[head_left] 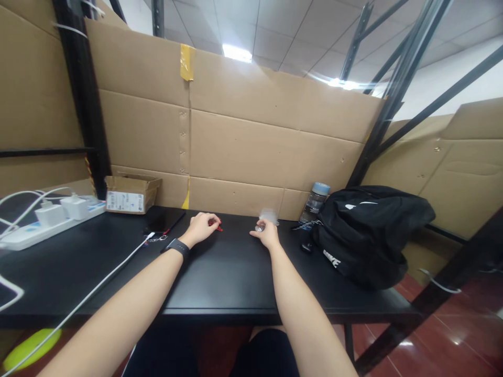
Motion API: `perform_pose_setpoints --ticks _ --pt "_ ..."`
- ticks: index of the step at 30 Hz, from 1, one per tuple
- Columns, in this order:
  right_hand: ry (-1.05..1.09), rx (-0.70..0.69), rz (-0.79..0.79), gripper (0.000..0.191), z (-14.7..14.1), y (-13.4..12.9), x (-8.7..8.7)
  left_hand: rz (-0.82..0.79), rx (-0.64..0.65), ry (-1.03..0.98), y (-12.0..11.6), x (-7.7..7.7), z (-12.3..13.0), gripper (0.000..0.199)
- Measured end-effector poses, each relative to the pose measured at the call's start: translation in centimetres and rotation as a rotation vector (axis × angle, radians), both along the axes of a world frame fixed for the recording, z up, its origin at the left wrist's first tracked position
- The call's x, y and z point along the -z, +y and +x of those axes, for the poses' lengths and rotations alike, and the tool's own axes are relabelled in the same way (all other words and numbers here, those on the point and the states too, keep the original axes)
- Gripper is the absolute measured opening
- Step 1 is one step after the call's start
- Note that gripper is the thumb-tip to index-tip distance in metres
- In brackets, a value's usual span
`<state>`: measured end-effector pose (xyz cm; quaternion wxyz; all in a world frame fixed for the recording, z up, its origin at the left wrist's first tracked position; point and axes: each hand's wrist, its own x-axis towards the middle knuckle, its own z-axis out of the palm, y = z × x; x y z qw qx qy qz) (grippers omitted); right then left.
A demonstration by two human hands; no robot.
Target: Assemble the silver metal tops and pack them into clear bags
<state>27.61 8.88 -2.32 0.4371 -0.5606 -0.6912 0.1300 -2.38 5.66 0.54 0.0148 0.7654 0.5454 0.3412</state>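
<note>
My left hand (201, 229), with a dark watch (178, 247) on its wrist, rests over the black table. Its fingers are curled closed around a small red thing (220, 228), which they mostly cover. To the right, my right hand (269, 234) has its thumb and fingers bent around a small, shiny, clear round thing (259, 228). Just behind those fingers is a translucent piece of plastic (269, 213), perhaps a bag or a lid; I cannot tell which.
A black backpack (373, 235) and a blue-capped bottle (314, 201) stand at the right. At the left are a small cardboard box (131, 193), a dark phone-like slab (163, 221), a white cable (113, 269) and a power strip (23, 236). Cardboard panels (251, 141) wall off the back.
</note>
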Motion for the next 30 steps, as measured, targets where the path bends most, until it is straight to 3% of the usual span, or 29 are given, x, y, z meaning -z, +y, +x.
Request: perform_pose_setpoints --ticks 17,30 --pt "0.066 0.026 0.079 0.042 0.06 0.00 -0.15 -0.050 -0.045 0.012 -0.26 -0.11 0.28 0.020" --pt "0.126 0.009 0.043 0.045 0.50 0.64 0.68 -0.082 -0.035 0.050 -0.54 -0.29 0.47 0.019"
